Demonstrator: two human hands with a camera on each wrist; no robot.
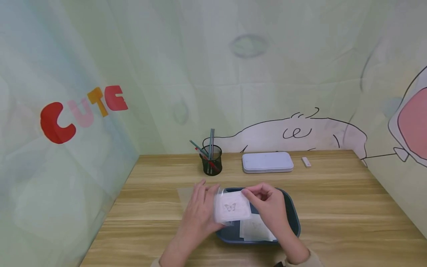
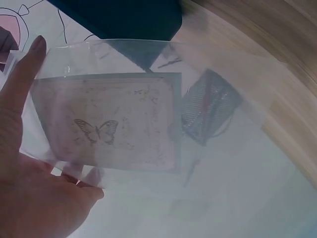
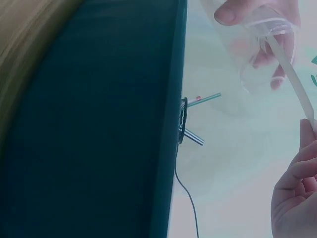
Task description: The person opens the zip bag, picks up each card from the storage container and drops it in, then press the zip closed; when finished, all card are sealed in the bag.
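My left hand (image 1: 199,213) holds a clear plastic bag (image 2: 247,158), thumb on one face and fingers on the other. Partly inside it is a white paper pad (image 1: 232,208) printed with a small butterfly, which also shows through the plastic in the left wrist view. At the pad's right corner, my right hand (image 1: 272,209) pinches the edge between thumb and forefinger. The right wrist view catches the pad edge-on at the bag's mouth, between both hands. Below them sits a dark blue tray (image 1: 296,222), with pale printed paper (image 1: 255,229) lying in it.
Toward the back of the wooden table (image 1: 140,207) stands a black mesh pen cup (image 1: 212,165) with pencils and a red pen. Right of it lie a white flat case (image 1: 268,162) and a small white eraser-like block (image 1: 305,162). A printed curtain (image 1: 186,74) hangs behind.
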